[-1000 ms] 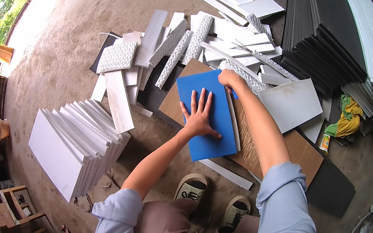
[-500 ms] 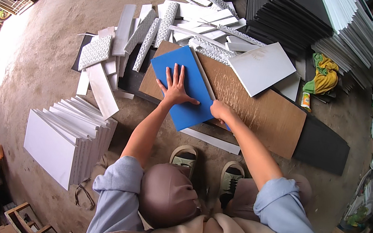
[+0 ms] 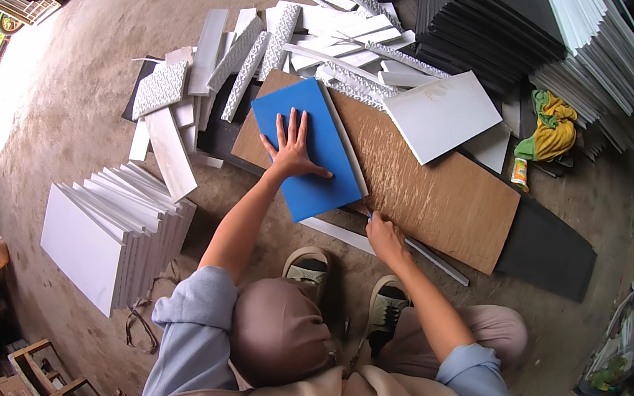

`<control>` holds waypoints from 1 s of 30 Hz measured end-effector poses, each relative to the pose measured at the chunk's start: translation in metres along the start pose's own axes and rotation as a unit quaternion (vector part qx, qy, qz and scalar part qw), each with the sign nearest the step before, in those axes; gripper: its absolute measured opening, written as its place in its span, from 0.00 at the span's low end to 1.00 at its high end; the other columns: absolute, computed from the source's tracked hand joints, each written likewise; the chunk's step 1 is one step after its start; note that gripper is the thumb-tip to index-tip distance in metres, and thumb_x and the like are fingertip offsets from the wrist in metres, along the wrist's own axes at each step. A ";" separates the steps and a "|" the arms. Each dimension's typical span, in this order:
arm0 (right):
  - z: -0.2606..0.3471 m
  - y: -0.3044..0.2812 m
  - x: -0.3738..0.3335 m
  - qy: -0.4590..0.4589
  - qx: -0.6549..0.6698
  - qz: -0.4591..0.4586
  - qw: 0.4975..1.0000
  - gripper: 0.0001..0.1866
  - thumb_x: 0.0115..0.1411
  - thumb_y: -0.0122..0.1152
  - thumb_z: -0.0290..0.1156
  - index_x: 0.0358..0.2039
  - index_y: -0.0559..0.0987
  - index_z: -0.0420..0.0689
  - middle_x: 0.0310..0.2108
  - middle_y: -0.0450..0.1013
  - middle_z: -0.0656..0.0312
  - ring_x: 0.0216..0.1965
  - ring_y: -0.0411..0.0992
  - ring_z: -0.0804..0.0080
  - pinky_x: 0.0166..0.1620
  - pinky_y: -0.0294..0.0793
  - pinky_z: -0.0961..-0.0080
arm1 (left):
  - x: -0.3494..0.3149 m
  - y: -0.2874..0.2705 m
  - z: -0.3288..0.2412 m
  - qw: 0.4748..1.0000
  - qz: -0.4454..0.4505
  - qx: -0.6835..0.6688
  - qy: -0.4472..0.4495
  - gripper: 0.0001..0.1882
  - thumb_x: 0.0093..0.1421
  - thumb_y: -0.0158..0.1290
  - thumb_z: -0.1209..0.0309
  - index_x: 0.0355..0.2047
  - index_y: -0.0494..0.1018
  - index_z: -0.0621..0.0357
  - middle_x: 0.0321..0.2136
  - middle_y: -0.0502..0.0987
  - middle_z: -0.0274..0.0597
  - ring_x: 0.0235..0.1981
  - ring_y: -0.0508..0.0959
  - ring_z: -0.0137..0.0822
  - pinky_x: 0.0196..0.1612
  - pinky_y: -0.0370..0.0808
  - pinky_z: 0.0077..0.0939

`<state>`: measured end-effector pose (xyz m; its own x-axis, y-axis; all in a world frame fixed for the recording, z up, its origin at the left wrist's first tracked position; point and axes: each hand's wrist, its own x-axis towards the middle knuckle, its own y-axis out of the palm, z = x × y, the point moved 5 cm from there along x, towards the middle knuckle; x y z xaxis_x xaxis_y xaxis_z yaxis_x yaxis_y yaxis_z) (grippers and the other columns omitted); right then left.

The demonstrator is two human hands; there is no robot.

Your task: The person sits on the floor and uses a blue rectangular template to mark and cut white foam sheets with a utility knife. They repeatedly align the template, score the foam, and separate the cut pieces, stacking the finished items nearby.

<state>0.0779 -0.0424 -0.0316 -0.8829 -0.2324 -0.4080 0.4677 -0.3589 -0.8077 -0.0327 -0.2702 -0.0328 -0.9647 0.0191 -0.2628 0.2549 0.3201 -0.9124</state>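
My left hand presses flat with spread fingers on a blue rectangular panel. The panel lies at a slant on a scuffed brown board, and a pale edge shows along its right side. Just off the panel's lower right corner, my right hand is closed around a slim tool with a bluish handle, seemingly a cutter knife. Most of that tool is hidden in the fist. Near my right hand lie a narrow pale strip and a wider white strip.
White panel offcuts pile up beyond the board. A white panel rests on its far edge. White panels stand stacked at left; black sheets are stacked far right. A yellow-green cloth lies beside a small container.
My right hand has drawn back toward me and right, away from the blue panel's edge. A narrow strip now shows beside it. My left hand stays on the panel.
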 end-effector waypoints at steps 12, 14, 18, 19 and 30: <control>-0.014 -0.067 0.062 0.010 -0.138 -0.264 0.955 0.15 0.52 0.50 0.36 0.37 0.66 0.41 0.34 0.65 0.53 0.39 0.64 0.59 0.35 0.65 0.60 | -0.001 0.000 0.004 1.000 -0.001 -0.011 -0.006 0.75 0.15 0.59 0.35 0.59 0.30 0.50 0.60 0.27 0.43 0.59 0.23 0.49 0.47 0.23 0.70; -0.002 -0.068 0.066 0.019 -0.177 -0.279 0.944 0.17 0.51 0.51 0.36 0.39 0.65 0.41 0.37 0.62 0.54 0.42 0.60 0.60 0.39 0.63 0.61 | -0.001 -0.001 0.005 1.000 -0.013 -0.020 -0.005 0.74 0.15 0.59 0.36 0.59 0.31 0.50 0.60 0.28 0.43 0.59 0.23 0.48 0.47 0.23 0.70; 0.035 -0.032 0.072 -0.128 0.022 -0.270 0.954 0.18 0.48 0.49 0.20 0.42 0.64 0.38 0.38 0.63 0.52 0.42 0.59 0.56 0.47 0.56 0.60 | 0.000 -0.001 0.001 0.997 -0.054 -0.061 0.011 0.69 0.19 0.60 0.38 0.60 0.35 0.47 0.61 0.31 0.39 0.60 0.26 0.46 0.48 0.24 0.68; 0.037 -0.022 0.078 -0.121 0.090 -0.252 0.956 0.18 0.48 0.49 0.20 0.42 0.64 0.39 0.39 0.63 0.51 0.43 0.59 0.55 0.48 0.56 0.60 | 0.000 0.001 0.002 0.996 -0.056 -0.066 0.016 0.68 0.20 0.60 0.39 0.60 0.36 0.47 0.61 0.31 0.39 0.60 0.26 0.46 0.48 0.24 0.68; 0.029 0.003 0.113 0.148 0.354 -0.103 0.918 0.13 0.54 0.47 0.32 0.36 0.72 0.36 0.31 0.72 0.51 0.35 0.70 0.59 0.37 0.67 0.68 | -0.006 -0.006 0.010 0.984 -0.097 -0.141 0.047 0.67 0.23 0.53 0.31 0.59 0.40 0.55 0.61 0.34 0.40 0.60 0.27 0.45 0.48 0.23 0.67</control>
<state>-0.0189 -0.0961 -0.0676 -0.8788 0.1242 -0.4607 0.1073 -0.8893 -0.4445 -0.0279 -0.2820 -0.0294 -0.9986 0.0144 -0.0504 0.0495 0.5755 -0.8163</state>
